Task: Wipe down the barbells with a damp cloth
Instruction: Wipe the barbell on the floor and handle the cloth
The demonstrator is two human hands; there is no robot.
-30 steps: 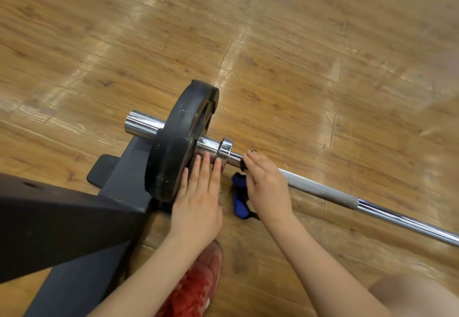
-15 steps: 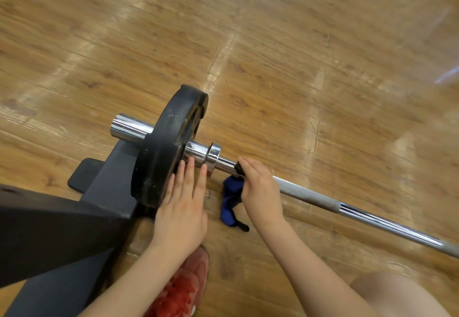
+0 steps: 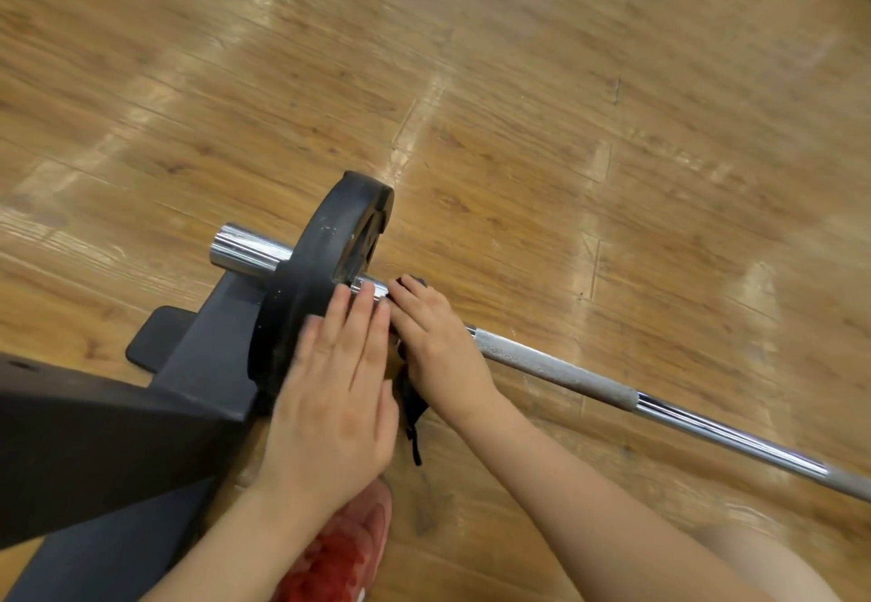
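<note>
A chrome barbell [image 3: 660,408] lies on the wooden floor, running from centre left to the right edge. A black weight plate [image 3: 311,281] sits on its sleeve, whose bare end [image 3: 245,250] sticks out to the left. My left hand [image 3: 337,394] lies flat with straight fingers against the plate's inner face. My right hand [image 3: 436,342] grips the dark blue cloth [image 3: 411,406] around the bar just beside the plate. Most of the cloth is hidden under that hand; a tail hangs below.
A black machine frame [image 3: 94,441] with a flat foot [image 3: 155,335] stands at the lower left, right against the plate. My red shoe [image 3: 344,554] is under my left wrist. Wooden floor stretches away behind and right of the bar.
My right hand has slid the cloth left along the bar, up to the sleeve beside the plate. My left hand stays pressed on the plate.
</note>
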